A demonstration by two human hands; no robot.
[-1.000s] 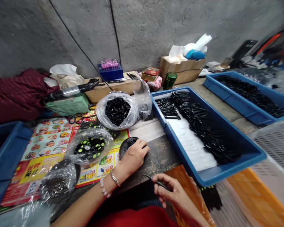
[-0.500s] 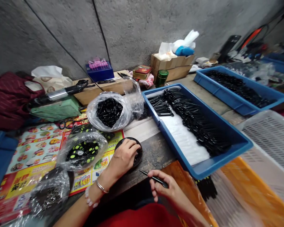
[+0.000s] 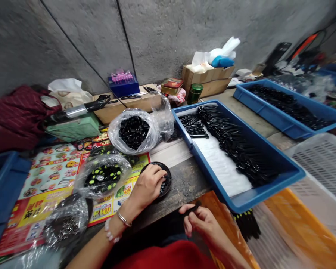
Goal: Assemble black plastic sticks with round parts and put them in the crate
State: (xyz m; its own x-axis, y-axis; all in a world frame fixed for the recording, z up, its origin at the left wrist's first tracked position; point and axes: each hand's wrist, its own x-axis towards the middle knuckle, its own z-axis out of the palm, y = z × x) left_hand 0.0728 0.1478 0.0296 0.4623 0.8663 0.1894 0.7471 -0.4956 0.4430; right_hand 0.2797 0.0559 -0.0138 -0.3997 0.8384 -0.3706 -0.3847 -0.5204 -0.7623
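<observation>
My left hand reaches over a small round black dish of small loose pieces, its fingertips pinched together inside. Whatever lies between those fingertips is too small to make out. Lower and to the right, above the bench's front edge, my right hand has its fingers closed around a slim black part, mostly covered by them. Left of the dish, an opened clear bag holds black pieces with yellow-green spots. Behind it, another clear bag is filled with glossy black pieces.
A blue tray with rows of black long-handled parts on white lining stands to the right. Another blue tray lies beyond it. A bag of small metal parts sits front left. White baskets are at the right edge.
My right hand has turned the slim black part, so its pointed tip no longer shows toward the dish. My left hand remains at the dish. The camera view has shifted slightly left.
</observation>
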